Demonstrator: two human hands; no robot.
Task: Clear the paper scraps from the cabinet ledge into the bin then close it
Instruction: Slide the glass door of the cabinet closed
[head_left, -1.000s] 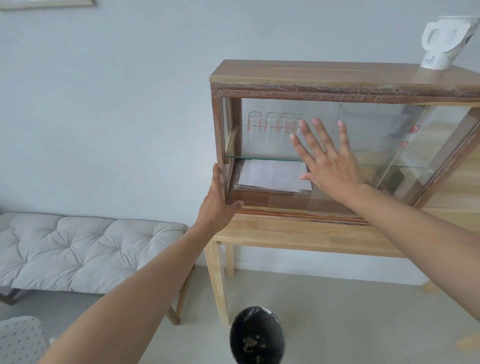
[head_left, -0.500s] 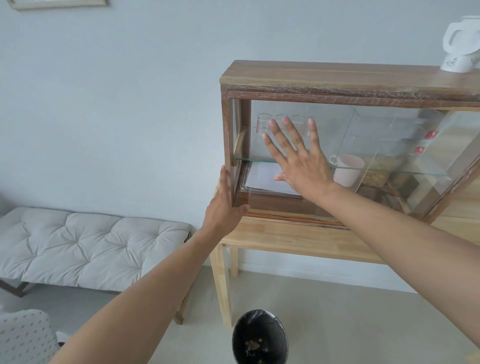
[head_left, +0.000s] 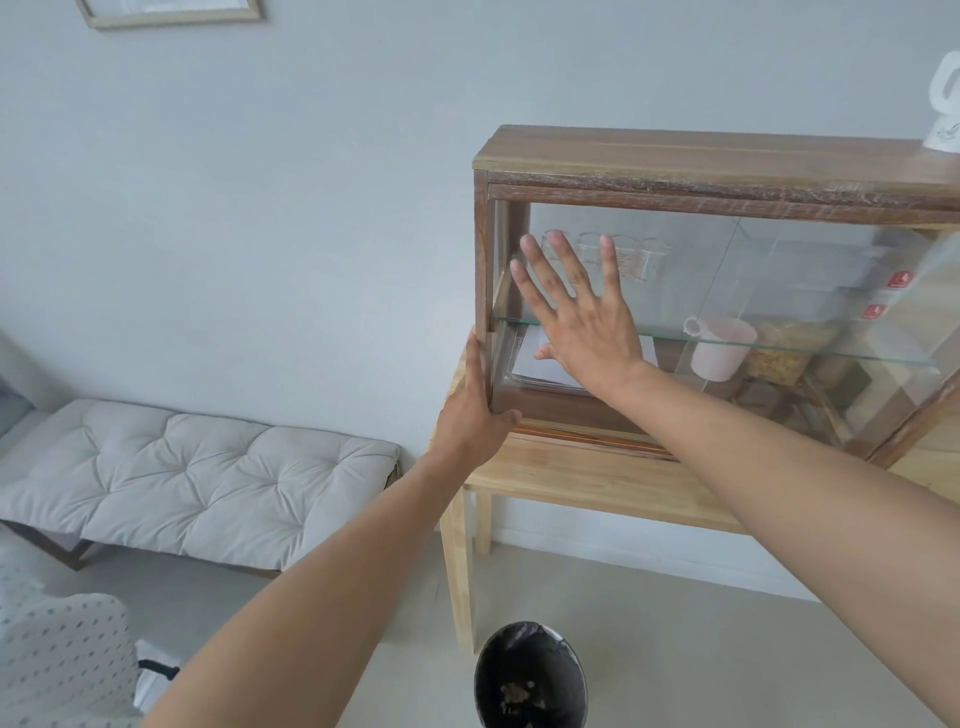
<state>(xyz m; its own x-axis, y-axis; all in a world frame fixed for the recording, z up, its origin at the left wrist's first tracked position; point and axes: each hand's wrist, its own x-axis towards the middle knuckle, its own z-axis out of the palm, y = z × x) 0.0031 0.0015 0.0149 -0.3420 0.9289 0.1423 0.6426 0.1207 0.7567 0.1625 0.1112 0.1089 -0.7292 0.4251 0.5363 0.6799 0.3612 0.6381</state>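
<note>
A wooden cabinet with sliding glass doors stands on a light wooden table. My right hand lies flat with fingers spread on the left glass pane, close to the cabinet's left post. My left hand presses against the outside of the cabinet's lower left corner, thumb on the front edge. The ledge strip below the glass shows no scraps. A black-lined bin stands on the floor below, with brown scraps inside.
Inside the cabinet are clear glasses, a pink mug, white papers and a jar. A white kettle stands on top at the right. A tufted grey bench is at the left by the wall.
My right hand has slid left across the glass, from the cabinet's middle to near its left post, and the pane moved with it. My left hand stayed at the corner.
</note>
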